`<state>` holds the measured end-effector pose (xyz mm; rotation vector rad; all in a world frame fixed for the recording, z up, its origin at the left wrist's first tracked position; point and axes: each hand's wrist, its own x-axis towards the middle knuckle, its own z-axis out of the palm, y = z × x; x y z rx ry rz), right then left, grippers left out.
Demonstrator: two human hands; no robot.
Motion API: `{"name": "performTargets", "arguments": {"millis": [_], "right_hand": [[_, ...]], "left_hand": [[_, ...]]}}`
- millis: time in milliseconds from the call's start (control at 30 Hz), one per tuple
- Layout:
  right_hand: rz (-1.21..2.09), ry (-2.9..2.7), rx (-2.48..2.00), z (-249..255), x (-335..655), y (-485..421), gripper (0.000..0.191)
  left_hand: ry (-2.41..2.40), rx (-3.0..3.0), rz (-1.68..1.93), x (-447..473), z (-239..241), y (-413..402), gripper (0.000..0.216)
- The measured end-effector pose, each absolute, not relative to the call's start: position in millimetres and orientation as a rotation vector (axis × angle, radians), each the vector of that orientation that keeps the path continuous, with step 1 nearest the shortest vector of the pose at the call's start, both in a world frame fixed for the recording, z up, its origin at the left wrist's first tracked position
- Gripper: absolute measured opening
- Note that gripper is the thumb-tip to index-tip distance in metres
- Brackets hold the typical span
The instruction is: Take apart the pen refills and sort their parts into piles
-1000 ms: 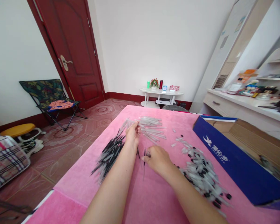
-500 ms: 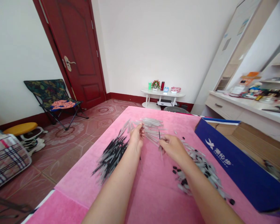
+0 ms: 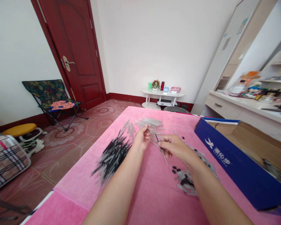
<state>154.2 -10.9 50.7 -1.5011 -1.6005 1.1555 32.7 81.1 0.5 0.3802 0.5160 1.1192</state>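
Observation:
My right hand pinches a thin pen refill, dark at its upper end and pale at its lower end, tilted above the pink cloth. Close beside it on the left, my left hand has its fingers curled in; what they hold, if anything, I cannot make out. A dense heap of black-and-grey pen refills lies left of my left forearm. Beyond my hands spread clear pen barrels. Partly hidden under my right forearm is a pile of clear and black small caps.
A blue cardboard box stands open along the table's right side, with some items inside. The pink cloth covers the table. Past it are a low white table, a folding chair and a red door.
My left hand has shifted slightly right, nearer my right hand. The refill in my right hand has gone from nearly upright to tilted, its upper end leaning left.

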Motion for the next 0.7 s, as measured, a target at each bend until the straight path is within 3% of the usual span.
{"name": "performTargets", "arguments": {"millis": [700], "right_hand": [[1.205,-1.634,-1.446,46.8,161.7,-9.7,0.017]], "left_hand": [[0.504,0.453,1.071,36.1,-0.6,78.6,0.012]]}}
